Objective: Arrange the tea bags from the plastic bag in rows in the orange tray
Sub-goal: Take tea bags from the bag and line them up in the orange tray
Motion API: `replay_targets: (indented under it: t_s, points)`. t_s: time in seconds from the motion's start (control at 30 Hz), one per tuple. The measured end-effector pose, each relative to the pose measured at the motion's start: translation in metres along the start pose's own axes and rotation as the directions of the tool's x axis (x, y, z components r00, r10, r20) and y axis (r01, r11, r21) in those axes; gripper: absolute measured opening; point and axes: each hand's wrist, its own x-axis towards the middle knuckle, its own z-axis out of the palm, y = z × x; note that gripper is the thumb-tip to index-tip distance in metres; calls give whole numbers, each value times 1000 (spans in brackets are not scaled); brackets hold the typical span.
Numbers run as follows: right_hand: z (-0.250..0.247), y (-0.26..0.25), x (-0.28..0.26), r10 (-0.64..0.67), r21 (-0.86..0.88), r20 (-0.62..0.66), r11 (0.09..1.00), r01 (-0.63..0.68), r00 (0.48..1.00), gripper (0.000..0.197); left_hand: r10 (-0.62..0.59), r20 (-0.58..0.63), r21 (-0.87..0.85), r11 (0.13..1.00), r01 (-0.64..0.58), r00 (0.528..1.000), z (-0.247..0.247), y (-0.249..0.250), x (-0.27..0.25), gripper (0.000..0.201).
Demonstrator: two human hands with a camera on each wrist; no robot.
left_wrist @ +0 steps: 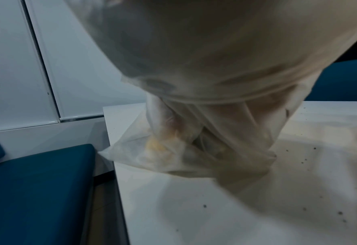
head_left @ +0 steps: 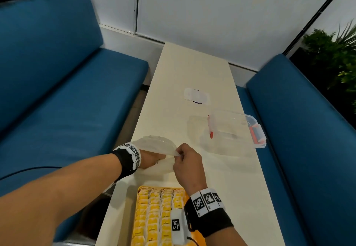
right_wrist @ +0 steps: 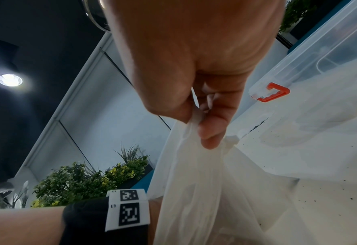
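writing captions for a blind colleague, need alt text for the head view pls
Above a cream table, the right hand pinches the rim of a clear plastic bag while the left hand reaches inside. An orange tray with rows of yellow tea bags lies nearer, a clear lidded box beyond.

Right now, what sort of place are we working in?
Probably a cafe or lounge booth: blue padded benches flank a long narrow cream table, with potted greenery behind the seating and plain white wall panels.
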Motion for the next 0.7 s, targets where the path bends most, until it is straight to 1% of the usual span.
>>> replay_targets:
  t_s: [0.1,0.17,0.2,0.3,0.33,0.37,0.43,0.47,0.5,0.53,0.57,0.6,0.63,0.7]
  points:
    - [-2,3,1,11,13,-4,1000,-11,1000,20,60,-33,38,998,-59,998,3,-2,2,32]
    - [-3,4,2,24,22,-3,999,-24,1000,20,87,-19,63,994,-86,996,6,-5,5,43]
    - [-3,5,3,33,29,-3,999,-33,999,20,90,-7,107,990,-89,996,6,-5,6,45]
    - [-4,9,5,72,54,-5,996,-72,997,22,51,8,157,986,-51,999,-12,8,-3,40]
    - [-4,10,5,86,61,-7,995,-85,996,22,42,42,193,980,-50,998,-20,13,-7,40]
    - [-5,10,6,96,65,-11,993,-95,995,22,24,84,182,982,-39,996,-28,19,-12,44]
    - [-6,10,8,111,70,-17,992,-110,994,22,116,142,210,967,-145,983,-44,28,-21,51]
    - [-7,10,9,117,70,-21,991,-116,993,21,169,143,215,957,-197,975,-47,29,-21,51]
    - [-8,10,10,122,71,-24,990,-120,992,21,183,126,202,958,-206,975,-48,31,-20,45]
    - [-9,10,11,128,70,-27,990,-125,991,20,127,123,118,983,-141,984,-50,37,-20,31]
    - [-10,10,13,134,67,-31,989,-132,990,19,86,114,8,996,-87,990,-52,44,-21,21]
    - [-11,11,14,143,63,-36,988,-141,989,18,80,92,-53,996,-75,993,-57,51,-25,20]
    - [-12,11,16,149,64,-42,987,-146,988,17,76,57,-76,994,-72,995,-58,55,-27,17]
    - [-15,13,19,160,74,-56,985,-156,985,17,142,9,-139,980,-140,990,-61,57,-34,17]
